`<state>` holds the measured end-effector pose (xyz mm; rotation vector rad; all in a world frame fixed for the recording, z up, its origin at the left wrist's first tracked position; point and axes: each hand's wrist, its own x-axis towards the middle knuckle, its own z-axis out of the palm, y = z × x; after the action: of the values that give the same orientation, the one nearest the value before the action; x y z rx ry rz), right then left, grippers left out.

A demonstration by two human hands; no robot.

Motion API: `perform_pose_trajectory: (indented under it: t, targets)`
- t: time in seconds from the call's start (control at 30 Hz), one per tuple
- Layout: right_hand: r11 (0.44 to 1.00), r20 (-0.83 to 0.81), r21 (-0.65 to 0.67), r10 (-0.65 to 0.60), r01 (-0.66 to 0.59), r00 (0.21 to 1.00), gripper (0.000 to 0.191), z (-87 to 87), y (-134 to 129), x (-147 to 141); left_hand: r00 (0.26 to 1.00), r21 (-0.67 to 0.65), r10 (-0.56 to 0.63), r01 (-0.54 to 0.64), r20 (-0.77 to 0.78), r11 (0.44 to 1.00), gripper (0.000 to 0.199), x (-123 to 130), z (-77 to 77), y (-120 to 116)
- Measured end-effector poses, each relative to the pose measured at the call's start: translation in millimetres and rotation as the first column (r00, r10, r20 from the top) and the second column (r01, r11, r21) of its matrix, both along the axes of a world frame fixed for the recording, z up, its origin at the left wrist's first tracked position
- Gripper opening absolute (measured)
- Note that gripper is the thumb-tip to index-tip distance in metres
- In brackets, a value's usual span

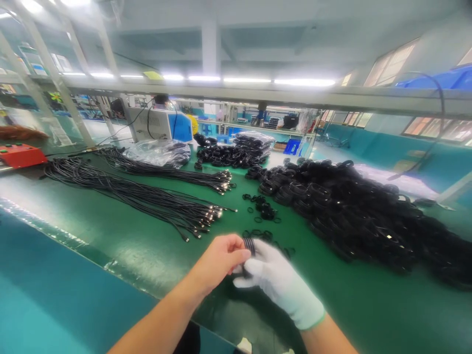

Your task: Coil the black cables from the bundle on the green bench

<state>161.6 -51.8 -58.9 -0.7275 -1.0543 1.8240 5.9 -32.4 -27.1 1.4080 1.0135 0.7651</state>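
Between my two hands is a small coil of black cable (250,245), partly hidden by the fingers. My left hand (220,258), bare, pinches the coil from the left with thumb and fingers. On the other side my right hand (276,278), in a white glove, has its fingers closed around the coil. Just beyond them, small black rings (266,210) lie loose on the green mat (147,211). To the left, a bundle of straight black cables (147,189) points its metal connector ends towards my hands.
A big heap of coiled black cables (342,206) covers the right side. Behind stand a smaller heap (232,156), a clear plastic bag (158,153) and a second cable bundle (177,173). A red control box (22,155) sits at far left. A shelf beam (236,92) crosses above.
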Motion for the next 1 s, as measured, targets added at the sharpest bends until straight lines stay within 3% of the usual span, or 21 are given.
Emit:
perform_pose_trajectory:
  t: [0.07, 0.13, 0.2, 0.3, 0.4, 0.53, 0.63, 0.73, 0.83, 0.93, 1.0]
  targets:
    - [0.999, -0.015, -0.033, -0.014, 0.013, 1.000, 0.041, 0.0, 0, 0, 0.980, 0.195, 0.115, -0.083, -0.160, 0.977, 0.008, -3, 1.2, 0]
    - [0.999, -0.001, -0.036, -0.016, 0.016, 1.000, 0.043, 2.4, -1, -1, 0.936, 0.434, 0.249, -0.122, -0.249, 0.892, 0.017, -5, 0.0, 0]
    - [1.000, 0.046, -0.008, -0.008, 0.009, 0.999, 0.047, 6.1, -2, -3, 0.907, 0.586, 0.295, -0.068, -0.301, 0.807, 0.032, -5, -4.1, -1]
    - [1.000, 0.098, 0.004, -0.006, 0.005, 0.995, 0.049, 11.8, -4, -6, 0.889, 0.690, 0.293, 0.034, -0.351, 0.723, 0.035, -5, -13.8, 1]
    - [1.000, 0.089, -0.018, 0.004, -0.002, 0.996, 0.050, 14.5, -6, -7, 0.901, 0.735, 0.299, 0.032, -0.315, 0.677, 0.034, -4, -23.4, 5]
    - [0.999, 0.057, -0.034, 0.003, -0.001, 0.998, 0.052, 10.8, -5, -8, 0.934, 0.665, 0.299, -0.096, -0.197, 0.740, 0.031, 2, -26.7, 10]
    - [0.999, 0.025, -0.043, -0.017, 0.018, 1.000, 0.049, 3.3, -3, -7, 0.939, 0.603, 0.282, -0.111, -0.196, 0.790, 0.028, 4, -16.4, 17]
    - [0.995, -0.136, -0.091, 0.025, -0.038, 0.990, 0.043, -3.3, -1, -3, 0.969, 0.459, 0.111, 0.003, -0.220, 0.888, 0.020, -7, -0.2, 26]
    - [0.971, -0.347, -0.150, 0.125, -0.187, 0.930, 0.043, -5.1, 1, -1, 0.989, 0.261, -0.133, 0.144, -0.060, 0.955, 0.029, -24, 8.2, 36]
    - [0.918, -0.426, -0.180, 0.252, -0.354, 0.869, 0.047, -4.5, 0, -3, 0.929, 0.167, -0.360, 0.343, 0.084, 0.924, 0.042, -35, 3.5, 41]
    - [0.902, -0.412, -0.196, 0.280, -0.384, 0.867, 0.053, -5.3, -1, -5, 0.893, 0.139, -0.431, 0.414, 0.131, 0.900, 0.044, -36, -2.3, 43]
